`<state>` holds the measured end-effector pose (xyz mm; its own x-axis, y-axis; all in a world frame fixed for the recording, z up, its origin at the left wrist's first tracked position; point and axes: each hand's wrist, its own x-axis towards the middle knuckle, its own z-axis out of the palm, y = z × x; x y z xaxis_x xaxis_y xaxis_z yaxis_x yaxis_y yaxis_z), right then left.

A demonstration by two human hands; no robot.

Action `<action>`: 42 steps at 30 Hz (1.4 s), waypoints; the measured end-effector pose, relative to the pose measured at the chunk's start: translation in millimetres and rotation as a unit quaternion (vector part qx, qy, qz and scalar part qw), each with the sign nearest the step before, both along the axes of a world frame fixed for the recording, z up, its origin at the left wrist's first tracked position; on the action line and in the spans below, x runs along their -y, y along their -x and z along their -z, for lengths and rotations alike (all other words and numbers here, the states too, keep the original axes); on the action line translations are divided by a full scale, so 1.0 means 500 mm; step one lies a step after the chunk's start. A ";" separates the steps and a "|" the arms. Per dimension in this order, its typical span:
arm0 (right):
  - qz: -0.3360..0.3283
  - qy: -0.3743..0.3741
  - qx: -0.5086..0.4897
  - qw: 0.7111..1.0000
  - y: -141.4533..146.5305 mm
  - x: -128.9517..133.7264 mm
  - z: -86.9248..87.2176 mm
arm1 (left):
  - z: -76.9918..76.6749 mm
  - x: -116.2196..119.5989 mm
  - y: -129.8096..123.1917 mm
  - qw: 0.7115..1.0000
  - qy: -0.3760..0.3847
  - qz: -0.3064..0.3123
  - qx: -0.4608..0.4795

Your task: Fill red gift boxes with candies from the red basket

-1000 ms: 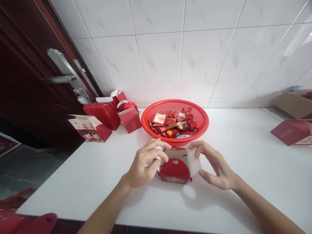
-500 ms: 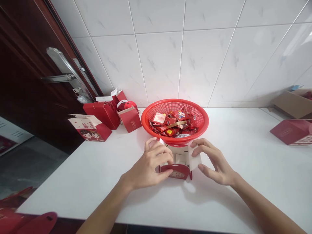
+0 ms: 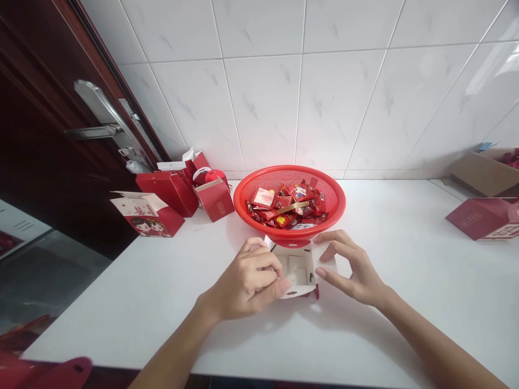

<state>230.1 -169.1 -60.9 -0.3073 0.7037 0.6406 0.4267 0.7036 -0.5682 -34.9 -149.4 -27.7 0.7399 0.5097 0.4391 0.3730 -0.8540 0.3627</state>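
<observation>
A small paper box (image 3: 298, 270), red outside and white inside, stands open-topped on the white table in front of the basket. My left hand (image 3: 253, 275) is closed on its left side, the thumb at the front flap. On the right, my right hand (image 3: 351, 267) pinches the white side flap between thumb and fingers. The inside shows pale folded bottom panels. Just behind, a red plastic basket (image 3: 239, 189) holds several red-wrapped packets (image 3: 284, 202) and a gold strip.
Several red gift boxes (image 3: 214, 200) stand at the table's back left, near the dark door (image 3: 36, 108). At the right are another red box (image 3: 474, 219) and a cardboard box (image 3: 482, 174). Red items (image 3: 77, 373) lie at the lower left.
The box's front flap has tipped outward toward me, showing its white inner face. My right hand's thumb has moved left onto the side flap.
</observation>
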 end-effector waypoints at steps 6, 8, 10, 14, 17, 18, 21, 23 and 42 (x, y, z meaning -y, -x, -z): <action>-0.029 0.006 0.015 0.999 0.004 0.000 -0.004 | -0.020 0.012 0.003 0.996 -0.019 -0.070 -0.052; -0.047 0.021 0.022 0.998 0.005 0.002 -0.004 | -0.025 0.018 0.005 0.994 -0.016 -0.083 -0.069; -0.054 0.036 0.026 0.998 0.006 0.005 -0.002 | -0.028 0.023 0.007 0.992 -0.002 -0.092 -0.089; -0.080 0.063 0.030 0.994 0.010 0.009 0.002 | -0.032 0.034 0.010 0.987 0.044 -0.105 -0.116; -0.100 0.071 0.037 0.992 0.014 0.013 0.000 | -0.033 0.040 0.014 0.983 0.067 -0.105 -0.135; -0.104 0.073 0.038 0.991 0.014 0.014 -0.001 | -0.033 0.042 0.015 0.982 0.073 -0.104 -0.140; -0.110 0.086 0.038 0.990 0.016 0.016 -0.005 | -0.032 0.042 0.019 0.980 0.088 -0.103 -0.145; -0.111 0.098 0.035 0.988 0.015 0.016 -0.005 | -0.032 0.039 0.019 0.980 0.095 -0.100 -0.145; -0.142 0.194 -0.039 0.970 0.022 0.005 0.005 | -0.053 0.032 0.009 0.975 0.139 -0.097 -0.145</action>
